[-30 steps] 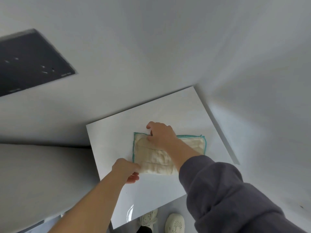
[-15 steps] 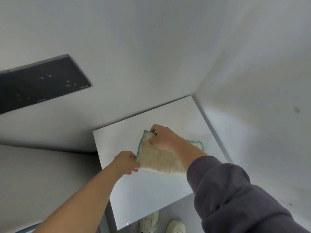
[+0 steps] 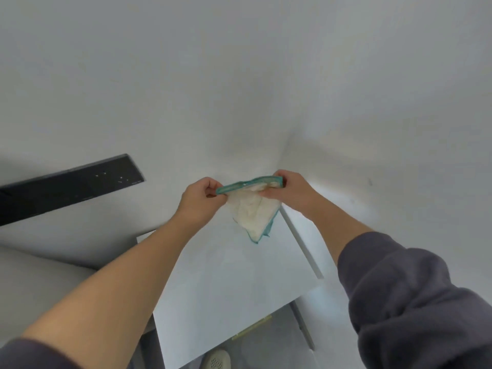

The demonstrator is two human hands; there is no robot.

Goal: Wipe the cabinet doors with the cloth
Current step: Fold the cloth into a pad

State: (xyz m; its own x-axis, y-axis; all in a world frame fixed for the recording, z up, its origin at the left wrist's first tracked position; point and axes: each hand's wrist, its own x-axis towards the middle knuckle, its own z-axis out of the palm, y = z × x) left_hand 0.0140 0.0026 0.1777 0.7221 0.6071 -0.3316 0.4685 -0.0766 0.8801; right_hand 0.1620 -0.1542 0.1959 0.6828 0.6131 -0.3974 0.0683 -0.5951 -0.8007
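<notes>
Now both hands hold the cloth [image 3: 250, 213] up between them. The left hand [image 3: 198, 202] pinches the left end of its teal border with curled fingers and thumb. The right hand [image 3: 291, 191] grips the right end in the same way, so the border is stretched from one hand to the other. The cream part of the cloth hangs below in a folded point, in front of the top of the white cabinet door [image 3: 226, 294]. Whether the point touches the door, I cannot tell. The right arm wears a dark grey sleeve [image 3: 426, 302]. A black panel [image 3: 66, 187] sits on the white wall at the left, and the toe of a white shoe [image 3: 216, 361] shows below the door.
</notes>
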